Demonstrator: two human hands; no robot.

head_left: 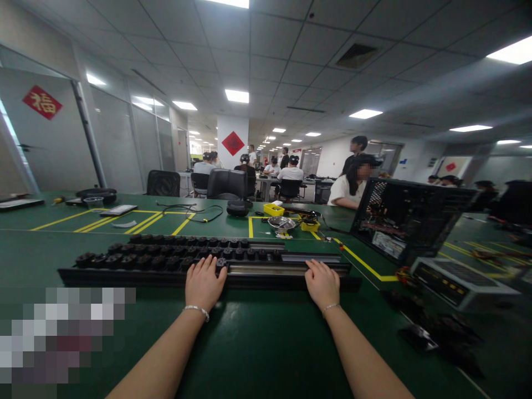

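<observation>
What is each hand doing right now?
Left hand: open, flat on the black rail, fingers by the black caps.
Right hand: open, resting on the rail.

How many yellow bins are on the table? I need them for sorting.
2: one yellow bin behind the metal bowl, another just right of the bowl. More may be hidden behind the computer case.

A black tray [166,275] of black parts lies on a green table [257,343] with yellow lines.

Only 1 view was given: the head camera looked forward and slightly down from the person's head, close above the counter [257,343], taking in both hands [203,285] and the room far behind.
</observation>
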